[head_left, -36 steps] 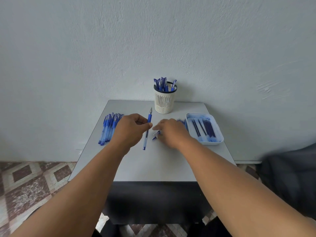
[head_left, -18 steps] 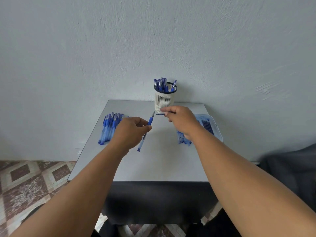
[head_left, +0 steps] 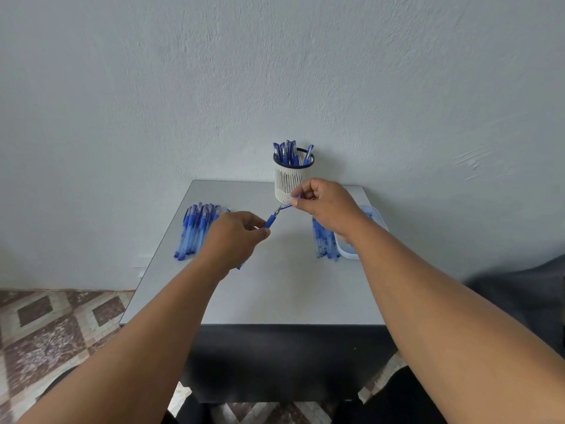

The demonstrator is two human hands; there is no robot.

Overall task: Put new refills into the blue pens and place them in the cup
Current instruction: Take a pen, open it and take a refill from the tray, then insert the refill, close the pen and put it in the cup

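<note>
My left hand (head_left: 234, 240) grips a blue pen (head_left: 270, 221) above the table, its tip pointing up and to the right. My right hand (head_left: 328, 206) pinches a small blue cap (head_left: 289, 205) right at that tip. Behind them stands a white slotted cup (head_left: 289, 182) with several blue pens in it. A row of blue pens (head_left: 195, 229) lies at the table's left. Several clear blue pen parts (head_left: 324, 241) lie beside a pale tray (head_left: 347, 250), mostly hidden by my right forearm.
The grey table (head_left: 275, 289) stands against a pale wall. A patterned tile floor (head_left: 52, 328) shows at the left, and a dark blurred shape (head_left: 519, 289) sits at the right.
My right hand rose from the table beside the tray to the pen's tip with a small blue cap. My left hand tilted the pen toward it.
</note>
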